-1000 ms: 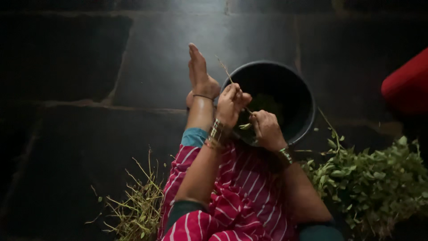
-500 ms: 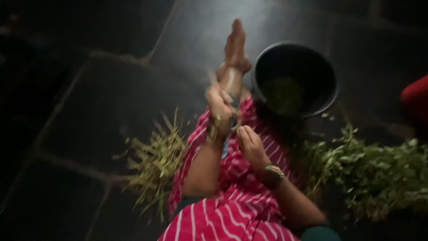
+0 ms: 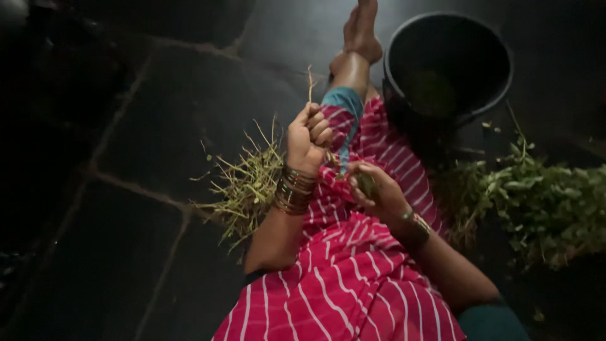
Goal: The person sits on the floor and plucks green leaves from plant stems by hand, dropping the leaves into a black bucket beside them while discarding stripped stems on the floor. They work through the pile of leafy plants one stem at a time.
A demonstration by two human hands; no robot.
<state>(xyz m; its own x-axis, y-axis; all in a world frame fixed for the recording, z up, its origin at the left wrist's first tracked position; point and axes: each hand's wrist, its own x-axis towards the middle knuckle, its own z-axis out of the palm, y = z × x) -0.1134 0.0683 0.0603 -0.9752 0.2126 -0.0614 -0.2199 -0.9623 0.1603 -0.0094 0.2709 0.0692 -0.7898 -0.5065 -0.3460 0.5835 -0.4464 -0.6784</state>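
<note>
I sit on a dark stone floor in a pink, white-striped garment [image 3: 353, 284]. My left hand [image 3: 308, 136], with bangles at the wrist, is closed around a thin bare stem [image 3: 310, 85] that sticks upward. My right hand [image 3: 372, 189] is over my lap, fingers closed on a small pinch of green leaves. A black bucket [image 3: 404, 38] with some green leaves at its bottom stands beyond my right knee, near my foot [image 3: 363, 31].
A pile of stripped pale stems [image 3: 243, 183] lies on the floor to my left. A heap of leafy green sprigs [image 3: 536, 202] lies to my right. Dark stone slabs with joints [image 3: 120, 126] spread all around.
The view has swung left and down. Both hands have drawn back from the bucket toward my lap, and my left hand now holds a bare stem up.
</note>
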